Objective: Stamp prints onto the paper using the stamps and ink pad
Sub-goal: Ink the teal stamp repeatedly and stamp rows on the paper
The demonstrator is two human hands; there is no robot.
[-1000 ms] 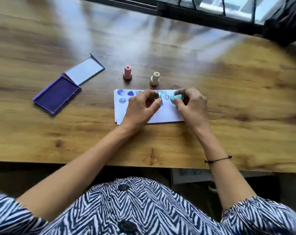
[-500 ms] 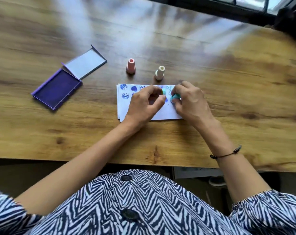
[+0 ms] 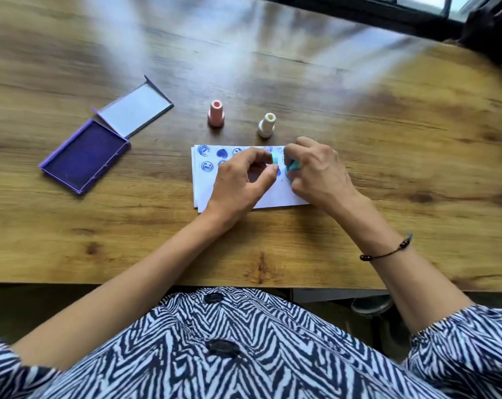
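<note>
A white paper [image 3: 275, 198] with several blue prints lies in the middle of the wooden table [image 3: 387, 156]. Both hands hover over it. My right hand [image 3: 318, 171] grips a teal stamp [image 3: 293, 167]. My left hand [image 3: 241, 180] pinches a small teal piece [image 3: 275, 158], apparently the stamp's cap, just left of the stamp. A pink stamp [image 3: 215, 113] and a cream stamp [image 3: 267, 125] stand upright behind the paper. The purple ink pad [image 3: 84, 155] lies open to the left, its lid [image 3: 134, 109] folded back.
The table's near edge [image 3: 244, 283] runs across in front of my body. A dark window frame [image 3: 387, 10] borders the far right of the table. A dark object [image 3: 488, 33] sits at the far right corner.
The hands stay together over the paper; the right hand has turned the teal stamp slightly and the two teal pieces sit closer. The view has shifted a little.
</note>
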